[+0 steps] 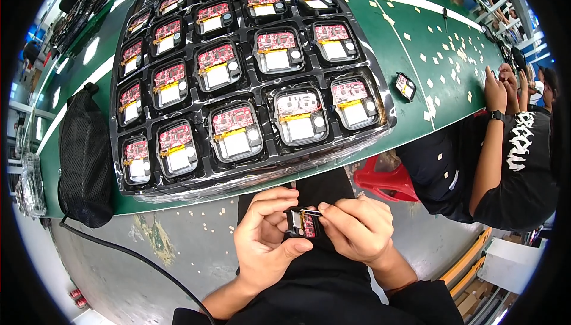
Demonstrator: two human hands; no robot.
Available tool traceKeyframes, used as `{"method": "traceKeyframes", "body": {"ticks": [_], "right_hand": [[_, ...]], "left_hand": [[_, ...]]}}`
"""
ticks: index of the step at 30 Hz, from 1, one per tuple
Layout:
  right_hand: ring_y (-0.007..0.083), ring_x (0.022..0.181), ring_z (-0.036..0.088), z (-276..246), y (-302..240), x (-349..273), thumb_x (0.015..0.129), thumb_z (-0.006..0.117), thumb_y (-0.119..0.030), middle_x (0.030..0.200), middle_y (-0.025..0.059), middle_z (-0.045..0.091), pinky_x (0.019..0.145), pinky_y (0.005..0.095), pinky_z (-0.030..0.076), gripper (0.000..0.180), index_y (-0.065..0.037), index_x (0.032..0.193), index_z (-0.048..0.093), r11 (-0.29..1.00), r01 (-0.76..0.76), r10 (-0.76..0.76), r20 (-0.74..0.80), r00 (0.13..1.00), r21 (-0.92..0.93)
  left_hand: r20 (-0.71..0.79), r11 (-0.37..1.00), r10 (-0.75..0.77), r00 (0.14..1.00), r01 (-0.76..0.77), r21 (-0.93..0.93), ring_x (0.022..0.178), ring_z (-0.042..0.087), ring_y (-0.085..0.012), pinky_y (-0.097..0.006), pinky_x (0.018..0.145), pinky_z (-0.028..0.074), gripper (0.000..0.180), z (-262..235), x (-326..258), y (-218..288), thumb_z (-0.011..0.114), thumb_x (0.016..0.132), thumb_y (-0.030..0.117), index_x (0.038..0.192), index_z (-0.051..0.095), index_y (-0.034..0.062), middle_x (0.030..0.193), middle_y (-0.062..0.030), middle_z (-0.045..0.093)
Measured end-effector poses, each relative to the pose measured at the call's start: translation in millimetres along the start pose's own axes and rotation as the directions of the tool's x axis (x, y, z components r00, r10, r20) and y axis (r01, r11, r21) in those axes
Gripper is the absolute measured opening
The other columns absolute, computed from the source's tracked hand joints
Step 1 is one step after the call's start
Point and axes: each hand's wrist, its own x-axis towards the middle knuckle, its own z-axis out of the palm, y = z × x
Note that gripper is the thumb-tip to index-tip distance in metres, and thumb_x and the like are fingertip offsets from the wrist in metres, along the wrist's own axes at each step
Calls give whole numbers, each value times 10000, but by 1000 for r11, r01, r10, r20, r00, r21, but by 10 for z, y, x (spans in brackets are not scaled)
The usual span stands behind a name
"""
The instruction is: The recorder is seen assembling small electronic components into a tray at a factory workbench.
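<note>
Over my lap, my left hand [264, 236] grips a small black device casing [304, 226] by its edges, fingers behind and thumb along the near side. Inside the casing show a red circuit board and a white block. My right hand [360, 227] pinches a pair of thin tweezers [311, 212], whose tips reach over the casing's upper part. Just beyond my hands, a black plastic tray [202, 108] bears rows of similar open casings [236, 132], each with a red board, a white block and a yellow strip.
The tray lies on a green workbench [410, 117]. One loose casing [405, 86] rests right of it, near scattered pale paper squares [433, 100]. At left stands a black mesh-covered object [86, 152] with a cable [137, 256]. A co-worker [505, 158] sits at right beside a red stool [386, 181].
</note>
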Motion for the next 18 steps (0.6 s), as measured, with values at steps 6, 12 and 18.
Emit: {"method": "traceKeyframes", "body": {"ticks": [6,12,18], "right_hand": [[152,561,561,16,4,-17,673,844,-13,825,38,649,489,280,448,326,-24,989,765,1000,21,-22,-43,999,-19],[135,542,537,39,-1,-35,664,807,2,815,30,648,471,270,422,315,-26,975,768,995,68,-73,-61,996,-79],[131,530,529,64,-8,-43,686,775,-10,814,36,653,461,264,415,282,-18,968,768,993,93,-97,-58,994,-77]], "left_hand": [[6,1000,-9,1000,10,-14,1237,577,-217,-365,1041,537,625,15,-4,4,878,805,95,1303,540,-72,1402,-169,467],[0,1000,6,1000,-6,-7,1215,598,-229,-359,1025,551,617,24,-10,10,871,811,88,1305,543,-81,1400,-173,469],[-22,1000,12,1000,-13,-7,1211,623,-286,-378,1019,575,604,23,-44,36,872,800,66,1290,555,-90,1390,-176,472]]}}
